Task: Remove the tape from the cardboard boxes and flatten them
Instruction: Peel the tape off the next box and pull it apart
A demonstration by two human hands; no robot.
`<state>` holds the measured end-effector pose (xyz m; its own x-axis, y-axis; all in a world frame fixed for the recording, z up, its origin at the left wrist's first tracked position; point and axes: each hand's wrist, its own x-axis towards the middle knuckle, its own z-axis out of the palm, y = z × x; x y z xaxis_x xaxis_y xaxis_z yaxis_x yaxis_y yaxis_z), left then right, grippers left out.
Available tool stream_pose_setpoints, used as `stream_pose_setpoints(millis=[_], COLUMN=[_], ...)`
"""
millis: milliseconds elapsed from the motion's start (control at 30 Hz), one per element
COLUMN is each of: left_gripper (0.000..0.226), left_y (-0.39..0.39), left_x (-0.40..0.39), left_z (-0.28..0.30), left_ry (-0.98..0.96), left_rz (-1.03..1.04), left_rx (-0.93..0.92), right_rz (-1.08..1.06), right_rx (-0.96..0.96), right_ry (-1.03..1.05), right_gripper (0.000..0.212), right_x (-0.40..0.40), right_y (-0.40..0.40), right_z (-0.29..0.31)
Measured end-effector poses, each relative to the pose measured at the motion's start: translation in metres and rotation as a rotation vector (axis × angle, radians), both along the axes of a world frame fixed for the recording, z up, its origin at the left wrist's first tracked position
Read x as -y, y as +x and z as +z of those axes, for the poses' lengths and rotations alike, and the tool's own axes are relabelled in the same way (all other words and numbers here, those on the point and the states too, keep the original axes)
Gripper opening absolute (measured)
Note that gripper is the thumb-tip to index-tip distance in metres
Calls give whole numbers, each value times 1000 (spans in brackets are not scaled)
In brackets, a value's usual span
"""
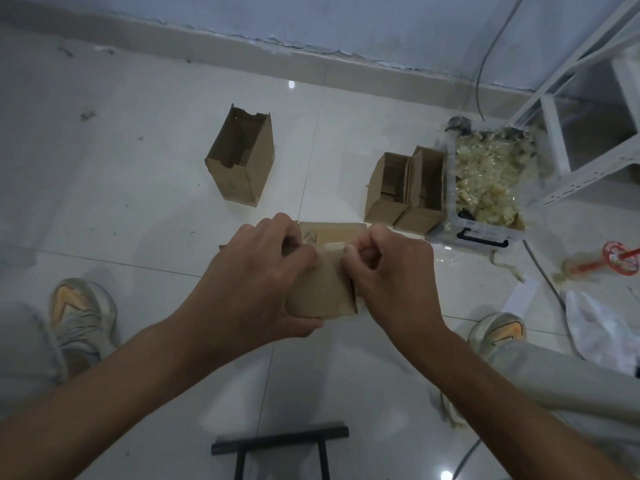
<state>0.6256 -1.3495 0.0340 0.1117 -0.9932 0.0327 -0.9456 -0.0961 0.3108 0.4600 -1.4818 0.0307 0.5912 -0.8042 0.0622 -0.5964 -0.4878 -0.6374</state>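
box (pixel 323 289) sits in mid-air between both hands, above the tiled floor (pixel 138 168), near the knees. left hand (pixel 256 282) wraps its side and bottom, likely to steady it. right hand (pixel 388 271) has fingers curled, pinching at the tape (pixel 334 246) on top, probably to lift an end. three opened boxes (pixel 242 157) stand beyond, beside a bin (pixel 491 188) of scraps.

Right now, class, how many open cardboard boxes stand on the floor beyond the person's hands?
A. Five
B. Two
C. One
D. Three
D: one open box stands alone to the left, and a pair of open boxes, and, stands side by side against the clear plastic bin.
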Motion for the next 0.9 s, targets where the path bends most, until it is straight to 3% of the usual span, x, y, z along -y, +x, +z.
stream_pose_setpoints(millis=[133,267,367,433,633,700,800,900], left_gripper=[85,87,89,89,89,89,87,87], left_y=[10,13,13,12,8,7,2,-1], left_x=[0,-2,-3,-3,-2,-2,-3,-6], left_z=[2,2,1,0,-1,-1,-3,-5], left_ry=[10,28,34,28,12,-23,-88,-107], left_rz=[27,16,-10,-22,-46,-61,-68,-80], left_rx=[-63,-88,-74,-59,-94,-48,38,74], right_rz=[145,254,267,295,410,313,76,-15], right_rx=[-71,-63,-48,-65,-213,-211,-35,65], right_ry=[-6,-27,-59,-126,-420,-318,-12,83], right_gripper=[8,31,17,11,22,20,19,20], right_x=[10,14,12,11,10,6,-2,-6], right_y=[0,-3,-5,-5,-4,0,3,3], right_z=[-5,-4,-6,-6,-3,-2,-7,-13])
